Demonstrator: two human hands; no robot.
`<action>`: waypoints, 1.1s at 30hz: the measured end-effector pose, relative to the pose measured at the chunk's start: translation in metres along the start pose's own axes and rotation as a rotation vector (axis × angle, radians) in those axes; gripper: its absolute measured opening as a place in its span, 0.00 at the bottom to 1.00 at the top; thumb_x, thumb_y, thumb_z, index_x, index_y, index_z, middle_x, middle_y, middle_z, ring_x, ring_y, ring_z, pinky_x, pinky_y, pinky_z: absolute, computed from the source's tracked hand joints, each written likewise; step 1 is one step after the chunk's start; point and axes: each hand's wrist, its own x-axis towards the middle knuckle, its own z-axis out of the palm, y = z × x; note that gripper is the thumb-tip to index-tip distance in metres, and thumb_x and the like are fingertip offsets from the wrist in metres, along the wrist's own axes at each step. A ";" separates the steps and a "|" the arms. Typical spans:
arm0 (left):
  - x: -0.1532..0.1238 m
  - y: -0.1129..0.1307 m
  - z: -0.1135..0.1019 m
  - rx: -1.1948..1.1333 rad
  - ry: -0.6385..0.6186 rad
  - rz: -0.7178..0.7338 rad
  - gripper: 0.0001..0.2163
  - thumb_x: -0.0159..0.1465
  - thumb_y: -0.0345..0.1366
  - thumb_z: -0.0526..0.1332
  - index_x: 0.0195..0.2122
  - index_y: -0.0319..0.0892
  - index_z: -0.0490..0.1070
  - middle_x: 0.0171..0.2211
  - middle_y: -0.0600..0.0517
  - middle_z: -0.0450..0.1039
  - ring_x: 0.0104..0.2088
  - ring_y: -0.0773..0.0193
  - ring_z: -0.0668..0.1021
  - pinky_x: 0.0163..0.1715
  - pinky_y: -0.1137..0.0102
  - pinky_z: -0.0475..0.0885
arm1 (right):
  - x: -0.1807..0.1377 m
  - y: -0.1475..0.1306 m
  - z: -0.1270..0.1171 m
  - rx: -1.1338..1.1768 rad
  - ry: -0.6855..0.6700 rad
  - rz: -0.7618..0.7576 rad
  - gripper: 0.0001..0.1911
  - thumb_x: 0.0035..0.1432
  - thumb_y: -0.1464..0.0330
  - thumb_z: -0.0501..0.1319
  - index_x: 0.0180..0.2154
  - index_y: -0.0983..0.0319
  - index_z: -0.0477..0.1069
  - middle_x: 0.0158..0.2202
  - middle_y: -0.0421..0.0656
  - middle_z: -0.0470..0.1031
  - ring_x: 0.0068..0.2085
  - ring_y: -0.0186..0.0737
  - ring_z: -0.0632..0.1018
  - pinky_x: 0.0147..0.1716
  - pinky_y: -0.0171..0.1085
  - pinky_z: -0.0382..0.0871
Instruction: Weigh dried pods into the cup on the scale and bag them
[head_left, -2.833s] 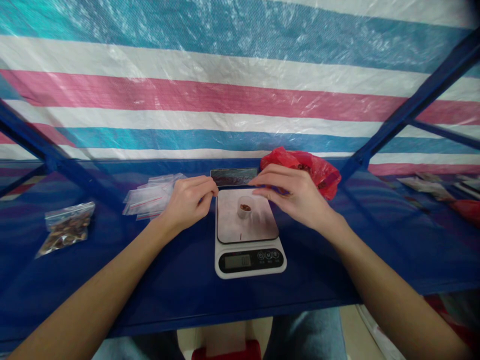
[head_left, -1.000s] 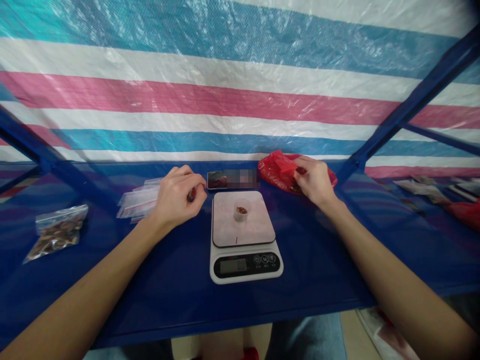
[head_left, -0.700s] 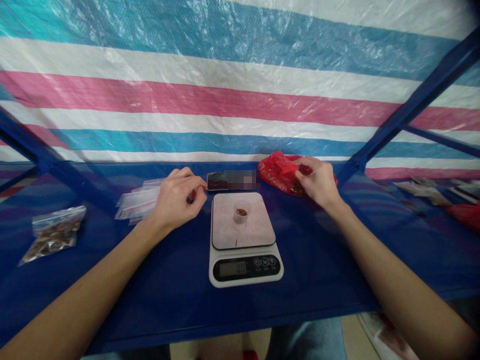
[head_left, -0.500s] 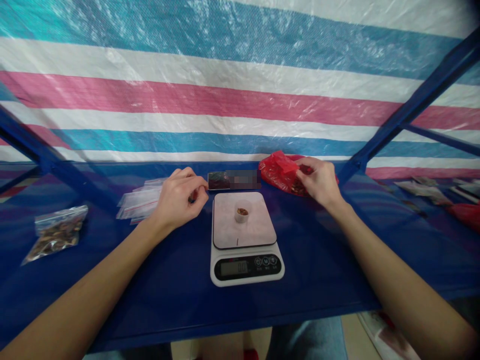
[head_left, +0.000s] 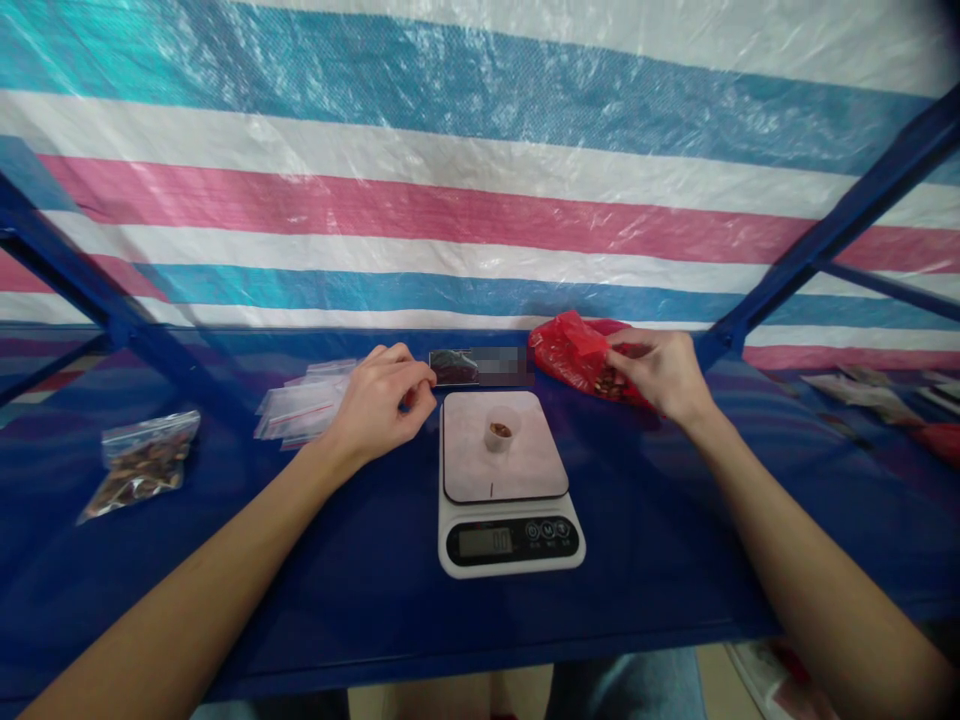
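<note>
- Scale (head_left: 510,500): white body, flat weighing plate, nearest item on the blue table (head_left: 360,570), centred before the person. Display lit; digits too small to read.
- Small cup (head_left: 500,436) stands upright on the far half of the plate, with a few brown pieces inside.
- Left hand (head_left: 382,405): resting on the table just left of the scale's far corner, fingers curled in, thumb meeting fingertips in a pinch. Something small and dark seems held in the pinch; cannot tell what it is.
- Stack of clear zip bags (head_left: 300,412), flat and with red seal lines, lies just beyond and to the left of the left hand, partly hidden by it.
- Filled zip bag (head_left: 141,466) holding brown pieces lies well apart at the far left of the table.
- Right hand (head_left: 664,375): reaching into the red plastic bag (head_left: 574,350), fingers bent and closed on its contents or its film; which of the two cannot be told. Brown pieces show at the fingertips.
- Red bag sits at the back of the table, right of the scale, apart from it.
- Dark flat rectangle (head_left: 480,366), partly blurred, lies just behind the scale, between the two hands.
- Striped tarp (head_left: 480,200) in blue, white and pink forms the backdrop.
</note>
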 end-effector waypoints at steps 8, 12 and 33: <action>0.000 -0.002 0.000 0.006 -0.023 -0.032 0.08 0.64 0.29 0.57 0.33 0.42 0.76 0.26 0.51 0.78 0.31 0.59 0.76 0.34 0.62 0.66 | 0.003 0.001 -0.008 -0.010 0.058 0.036 0.14 0.57 0.55 0.68 0.34 0.59 0.85 0.29 0.45 0.85 0.25 0.45 0.81 0.24 0.39 0.70; 0.000 -0.001 0.000 0.000 -0.019 -0.024 0.08 0.64 0.29 0.57 0.34 0.42 0.76 0.25 0.51 0.77 0.30 0.60 0.76 0.33 0.63 0.66 | 0.003 -0.002 -0.016 -0.047 0.175 0.095 0.15 0.57 0.54 0.70 0.35 0.59 0.86 0.22 0.43 0.80 0.22 0.44 0.77 0.21 0.39 0.65; 0.001 -0.002 0.001 0.008 -0.019 0.028 0.08 0.65 0.28 0.57 0.34 0.41 0.76 0.23 0.53 0.74 0.30 0.61 0.74 0.33 0.63 0.64 | -0.001 -0.145 0.016 0.216 -0.755 -0.493 0.06 0.67 0.70 0.67 0.40 0.62 0.85 0.37 0.45 0.83 0.35 0.38 0.80 0.36 0.36 0.70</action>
